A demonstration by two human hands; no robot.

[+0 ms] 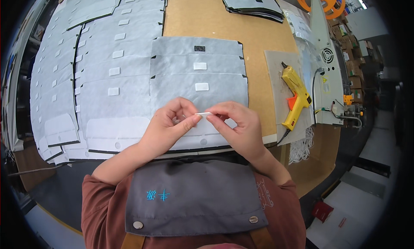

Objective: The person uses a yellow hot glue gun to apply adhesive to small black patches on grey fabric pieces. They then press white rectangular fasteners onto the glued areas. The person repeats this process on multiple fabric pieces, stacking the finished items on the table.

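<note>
My left hand [169, 125] and my right hand [238, 125] meet over the near edge of the table, fingertips pinching a small white strip [202, 114] between them. Just below and beyond the hands lies a silver-grey sheet [198, 91] with a white rectangular patch [201, 86] stuck on it. Two more such sheets overlap behind it, one with a white patch [199, 66], the farthest with a dark patch [199, 48].
Rows of overlapping silver sheets [99, 55] with white patches cover the table's left half. A yellow glue gun [296, 96] rests on a grey mat to the right, beside a white machine [327, 59]. A stack of sheets [252, 3] lies at the far side. Bare brown tabletop [202, 16] shows between.
</note>
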